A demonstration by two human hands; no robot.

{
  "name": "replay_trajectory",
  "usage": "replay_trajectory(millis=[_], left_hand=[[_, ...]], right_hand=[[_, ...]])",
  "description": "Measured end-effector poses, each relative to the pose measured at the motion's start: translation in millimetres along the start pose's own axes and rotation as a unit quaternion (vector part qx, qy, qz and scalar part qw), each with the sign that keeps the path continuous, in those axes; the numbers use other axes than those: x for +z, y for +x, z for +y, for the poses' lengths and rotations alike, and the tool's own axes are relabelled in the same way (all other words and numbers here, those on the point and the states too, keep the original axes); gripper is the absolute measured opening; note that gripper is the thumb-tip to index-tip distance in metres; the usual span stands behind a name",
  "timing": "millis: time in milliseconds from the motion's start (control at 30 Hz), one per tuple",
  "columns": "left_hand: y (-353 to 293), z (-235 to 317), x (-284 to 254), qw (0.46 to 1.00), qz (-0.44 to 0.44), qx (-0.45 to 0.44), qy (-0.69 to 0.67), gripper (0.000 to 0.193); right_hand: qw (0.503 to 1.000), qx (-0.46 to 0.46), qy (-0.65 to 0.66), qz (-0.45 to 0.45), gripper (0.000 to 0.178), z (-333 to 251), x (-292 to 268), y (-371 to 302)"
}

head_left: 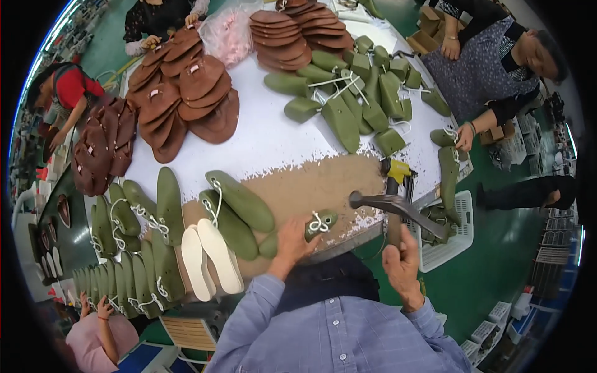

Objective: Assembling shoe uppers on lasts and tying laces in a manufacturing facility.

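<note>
My left hand [293, 241] is closed around the near end of a green shoe last [322, 222], close to the table's front edge. White cord is knotted through a hole in that last. To its right, my right hand [403, 264] grips the handle of a hammer [401, 206] with a long, curved dark metal head. The hammer is raised near the table's edge. Left of my left hand lie two larger green lasts [239, 200], joined by white cord. Beside them is a pair of cream insoles [210, 258].
A yellow-and-black tool [398, 169] rests behind the hammer. Brown leather uppers [208, 93] and more green lasts [342, 118] cover the far table. A white basket [463, 230] stands at the right edge. A co-worker's hand [464, 137] touches a last there.
</note>
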State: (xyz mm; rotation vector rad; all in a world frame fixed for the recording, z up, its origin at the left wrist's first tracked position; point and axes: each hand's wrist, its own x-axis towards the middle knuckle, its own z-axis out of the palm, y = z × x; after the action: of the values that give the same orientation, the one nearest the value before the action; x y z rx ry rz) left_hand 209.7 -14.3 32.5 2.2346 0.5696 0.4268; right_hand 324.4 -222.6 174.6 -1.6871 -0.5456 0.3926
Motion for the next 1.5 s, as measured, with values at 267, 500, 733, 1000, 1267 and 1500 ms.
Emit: replay_trajectory(millis=[267,500,733,1000,1267,1500], left_hand=[[-5,9,-4,0.997,-0.058,-0.025,0.034,0.053],[23,0,-9,0.948,-0.122,-0.21,-0.206,0.05],[117,3,-74,0.882,-0.008,-0.323,-0.343,0.055],[142,-69,-113,0.966,0.031,-0.089,0.241,0.058],[66,-46,-73,0.975,0.091,-0.165,0.12,0.06],[-20,-13,-52,0.961,0.116,-0.25,-0.014,0.046]], right_hand=[[0.966,0.031,-0.23,-0.114,0.033,50,7,-10],[0.921,0.016,-0.385,-0.053,0.036,99,-21,15],[0.928,-0.056,-0.368,0.023,0.023,114,-4,51],[0.938,-0.211,-0.276,-0.011,0.029,67,102,238],[0.854,-0.164,-0.491,0.048,0.037,122,128,381],[0.762,-0.197,-0.608,-0.108,0.022,98,110,384]])
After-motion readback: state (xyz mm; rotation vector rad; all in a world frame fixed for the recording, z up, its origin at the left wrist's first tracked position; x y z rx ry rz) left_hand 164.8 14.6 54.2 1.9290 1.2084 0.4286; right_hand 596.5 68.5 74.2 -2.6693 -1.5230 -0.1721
